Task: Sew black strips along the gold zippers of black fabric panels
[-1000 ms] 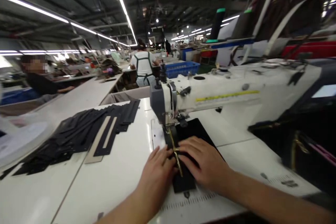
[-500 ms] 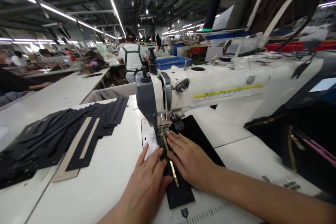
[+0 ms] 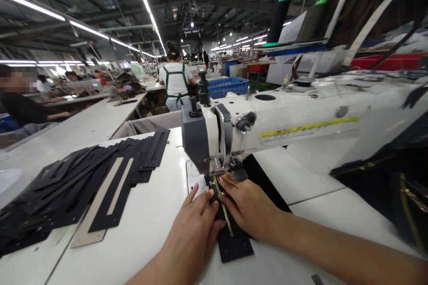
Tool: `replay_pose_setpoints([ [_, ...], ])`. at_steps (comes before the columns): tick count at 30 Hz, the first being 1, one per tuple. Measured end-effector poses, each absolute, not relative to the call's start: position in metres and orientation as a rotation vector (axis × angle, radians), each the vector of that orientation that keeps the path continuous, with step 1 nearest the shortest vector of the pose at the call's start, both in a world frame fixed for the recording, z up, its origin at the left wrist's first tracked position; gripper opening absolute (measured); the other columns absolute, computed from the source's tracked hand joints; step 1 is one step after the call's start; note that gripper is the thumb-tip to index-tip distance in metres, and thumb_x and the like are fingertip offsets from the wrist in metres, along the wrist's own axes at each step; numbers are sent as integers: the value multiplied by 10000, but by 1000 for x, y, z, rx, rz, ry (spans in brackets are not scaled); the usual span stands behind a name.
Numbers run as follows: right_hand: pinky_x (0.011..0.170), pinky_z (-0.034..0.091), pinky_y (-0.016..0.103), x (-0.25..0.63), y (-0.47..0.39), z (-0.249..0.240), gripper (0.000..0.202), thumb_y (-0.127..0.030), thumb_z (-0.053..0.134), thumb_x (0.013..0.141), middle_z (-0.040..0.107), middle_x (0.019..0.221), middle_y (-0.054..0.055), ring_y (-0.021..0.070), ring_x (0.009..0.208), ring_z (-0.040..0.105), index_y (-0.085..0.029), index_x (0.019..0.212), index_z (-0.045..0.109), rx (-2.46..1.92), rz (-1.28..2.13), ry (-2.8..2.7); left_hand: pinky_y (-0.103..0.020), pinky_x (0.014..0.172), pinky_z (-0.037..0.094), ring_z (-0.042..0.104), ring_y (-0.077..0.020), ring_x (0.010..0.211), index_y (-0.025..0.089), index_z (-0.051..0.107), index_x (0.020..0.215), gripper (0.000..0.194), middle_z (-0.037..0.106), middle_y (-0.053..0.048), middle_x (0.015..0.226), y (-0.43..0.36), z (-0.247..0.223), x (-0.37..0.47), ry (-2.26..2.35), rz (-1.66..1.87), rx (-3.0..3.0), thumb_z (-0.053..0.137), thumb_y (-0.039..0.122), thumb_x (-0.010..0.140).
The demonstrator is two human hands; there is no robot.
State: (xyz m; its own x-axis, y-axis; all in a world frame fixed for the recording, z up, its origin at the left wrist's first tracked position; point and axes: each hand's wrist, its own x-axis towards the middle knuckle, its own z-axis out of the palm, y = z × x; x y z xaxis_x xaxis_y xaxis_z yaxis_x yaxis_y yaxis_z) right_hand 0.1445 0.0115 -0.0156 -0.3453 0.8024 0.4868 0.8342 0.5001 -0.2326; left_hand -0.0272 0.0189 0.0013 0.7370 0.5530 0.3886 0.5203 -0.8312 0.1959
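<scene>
My left hand [image 3: 192, 227] lies with its fingers spread on the left edge of a narrow black panel [image 3: 236, 251] and the white table beside it. A gold-toothed zipper [image 3: 229, 225] runs down the panel's middle slot. My right hand [image 3: 252, 207] rests flat on the zipper's right side and on a larger black fabric [image 3: 265, 180], fingertips close to the presser foot. The sewing machine [image 3: 197, 140] stands over the far end of the panel, which passes beneath its foot. The needle point is too small to make out.
A heap of black slotted panels [image 3: 73, 182] covers the table's left, with one beige-backed piece [image 3: 88, 234] in front. Dark fabric with gold zippers [image 3: 404, 187] lies at right. Beyond are a blue crate [image 3: 230, 87], a person in an apron [image 3: 175, 80] and thread cones [image 3: 279, 20].
The panel with the zipper has slid a little farther under the presser foot, and both hands have moved forward with it. The head view has shifted slightly.
</scene>
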Motion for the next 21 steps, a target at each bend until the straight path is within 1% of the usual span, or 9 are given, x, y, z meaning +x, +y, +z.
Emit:
replay_pose_setpoints([
  [4, 894, 417, 378, 146, 21, -14, 218, -161, 420, 841, 617, 1001, 113, 230, 959, 548, -116, 976, 585, -1338, -37, -2170, -504, 987, 387, 553, -235, 1030, 138, 585, 974, 213, 607, -107, 1037, 28, 2, -26, 853, 752, 2859, 539, 98, 770],
  [7, 853, 421, 364, 146, 25, -13, 190, -156, 424, 837, 618, 934, 96, 223, 891, 553, -129, 926, 590, -1372, -17, -2156, -449, 914, 470, 560, -229, 978, 153, 595, 925, 180, 589, -90, 988, 33, 3, -24, 900, 748, 2821, 537, 94, 766],
  [10, 838, 413, 341, 146, 25, -13, 168, -160, 443, 832, 613, 931, 87, 218, 901, 539, -136, 904, 593, -1388, 27, -2135, -394, 830, 519, 564, -221, 919, 163, 600, 888, 154, 566, -80, 967, 34, 4, -23, 958, 706, 2760, 540, 90, 766],
  [13, 842, 386, 392, 144, 23, -11, 156, -216, 480, 823, 598, 961, 107, 261, 953, 504, -141, 883, 602, -1498, -74, -2073, -391, 817, 516, 557, -218, 904, 162, 590, 880, 152, 554, -78, 969, 33, 4, -23, 982, 702, 2754, 526, 78, 771],
  [15, 816, 385, 407, 143, 23, -10, 175, -261, 505, 810, 595, 947, 124, 279, 936, 505, -131, 873, 605, -1630, -113, -2025, -400, 823, 510, 552, -219, 903, 164, 580, 861, 128, 550, -74, 958, 33, 4, -24, 991, 708, 2775, 523, 87, 776],
  [19, 704, 423, 305, 144, 27, -5, 187, -297, 546, 786, 622, 824, 92, 218, 782, 563, -124, 832, 599, -1755, 4, -1998, -392, 826, 504, 542, -214, 913, 171, 572, 957, 185, 539, -76, 962, 32, 4, -24, 967, 740, 2833, 501, 106, 799],
  [21, 667, 425, 276, 144, 30, -3, 186, -307, 560, 778, 632, 782, 70, 200, 738, 580, -131, 824, 601, -1761, 23, -1991, -386, 815, 506, 537, -216, 922, 173, 576, 991, 205, 532, -87, 972, 32, 4, -23, 937, 737, 2874, 468, 123, 825],
])
